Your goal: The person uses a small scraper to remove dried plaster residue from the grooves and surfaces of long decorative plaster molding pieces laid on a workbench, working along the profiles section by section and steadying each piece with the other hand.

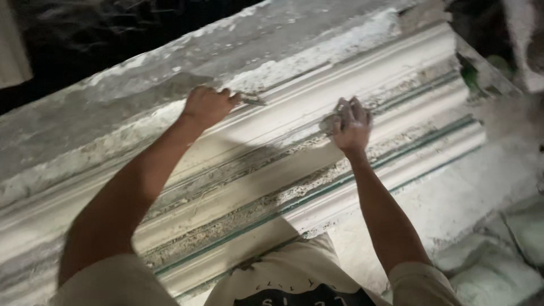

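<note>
The person leans over a long white plaster moulding point(362, 73) that runs slantwise across the work surface, its ridges and grooves stepping down toward them. The left hand point(207, 106) is closed around a small flat metal blade point(252, 100), a scraper or trowel of some sort (only the tip shows past the fingers), and that tip lies against the upper edge of the moulding, where the smooth profile meets a rough band of crumbly white plaster point(317, 54). The right hand point(352, 126) is clenched around a pale lump point(328, 123), wet plaster or a wad of rag, I cannot tell which; it is pressed onto one of the middle ridges of the moulding, well to the right of the blade.

Both forearms are bare and stretch out from short pale sleeves. A light-coloured shirt with a dark printed panel point(306, 294) fills the bottom of the view.

The grooves lower down the moulding are gritty and speckled, and thin green lines point(396, 156) run along two of them. Beyond the moulding lies a grey, dusty slab point(113, 113) smeared with dried plaster, and past that the room falls into darkness. To the right of the moulding's end sits a white, plaster-caked surface point(453, 198) with lumpy white heaps point(498, 272) near the lower corner.
</note>
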`<state>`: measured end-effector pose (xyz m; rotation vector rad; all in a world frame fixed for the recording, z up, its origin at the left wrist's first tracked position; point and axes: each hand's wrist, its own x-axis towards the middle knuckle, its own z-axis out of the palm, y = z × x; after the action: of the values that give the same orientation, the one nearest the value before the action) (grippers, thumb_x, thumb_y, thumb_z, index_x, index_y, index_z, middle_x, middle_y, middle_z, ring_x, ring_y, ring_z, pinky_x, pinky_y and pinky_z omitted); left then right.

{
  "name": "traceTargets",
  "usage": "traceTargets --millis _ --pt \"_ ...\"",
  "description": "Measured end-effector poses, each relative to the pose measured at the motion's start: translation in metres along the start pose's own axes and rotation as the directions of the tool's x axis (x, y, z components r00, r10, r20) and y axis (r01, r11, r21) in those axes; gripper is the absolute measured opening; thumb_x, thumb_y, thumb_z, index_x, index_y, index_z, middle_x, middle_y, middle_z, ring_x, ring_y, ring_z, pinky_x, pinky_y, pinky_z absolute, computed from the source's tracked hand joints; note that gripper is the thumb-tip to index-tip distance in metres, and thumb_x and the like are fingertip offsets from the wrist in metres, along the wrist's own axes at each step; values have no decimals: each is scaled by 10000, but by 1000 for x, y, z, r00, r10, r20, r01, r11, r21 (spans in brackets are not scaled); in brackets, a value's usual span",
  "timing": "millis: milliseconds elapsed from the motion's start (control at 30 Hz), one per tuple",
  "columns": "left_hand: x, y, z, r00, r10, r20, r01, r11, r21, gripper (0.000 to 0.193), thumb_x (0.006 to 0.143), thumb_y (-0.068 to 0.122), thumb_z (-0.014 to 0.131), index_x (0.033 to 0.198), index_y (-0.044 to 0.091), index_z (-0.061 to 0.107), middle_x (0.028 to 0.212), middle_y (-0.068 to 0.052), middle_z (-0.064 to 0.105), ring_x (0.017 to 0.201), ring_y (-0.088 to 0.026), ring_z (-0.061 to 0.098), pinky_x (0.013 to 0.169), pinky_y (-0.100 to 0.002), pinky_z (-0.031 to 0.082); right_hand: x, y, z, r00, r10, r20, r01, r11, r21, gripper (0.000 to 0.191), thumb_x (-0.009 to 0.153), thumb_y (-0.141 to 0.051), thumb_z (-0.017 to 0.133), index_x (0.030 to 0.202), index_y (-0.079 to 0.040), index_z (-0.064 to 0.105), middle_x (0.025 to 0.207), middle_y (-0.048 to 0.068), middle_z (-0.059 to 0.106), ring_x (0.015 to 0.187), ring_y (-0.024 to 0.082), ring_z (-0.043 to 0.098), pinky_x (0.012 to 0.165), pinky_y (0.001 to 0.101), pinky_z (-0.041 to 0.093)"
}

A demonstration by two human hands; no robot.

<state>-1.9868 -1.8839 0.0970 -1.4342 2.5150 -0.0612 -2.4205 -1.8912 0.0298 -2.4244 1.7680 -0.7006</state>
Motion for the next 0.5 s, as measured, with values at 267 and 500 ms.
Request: traceTargets --millis 267,500 --pt "-32 -6 -3 994 32 107 -30 999 -23 489 976 224 496 1459 176 546 1100 -92 728 674 -238 756 518 -391 598 3 6 0 998 35 45 -33 998 -47 564 984 -348 544 1508 -142 562 1529 261 508 1412 415 477 1169 660 275" --pt "68 33 -8 979 83 -184 -93 995 -44 404 974 149 529 1363 151 640 985 -53 748 752 -228 748 562 -396 577 1 4 -3 996 60 64 -59 998 -16 524 1031 -373 531 1513 -171 557 1550 242 502 1427 407 480 1204 645 284"
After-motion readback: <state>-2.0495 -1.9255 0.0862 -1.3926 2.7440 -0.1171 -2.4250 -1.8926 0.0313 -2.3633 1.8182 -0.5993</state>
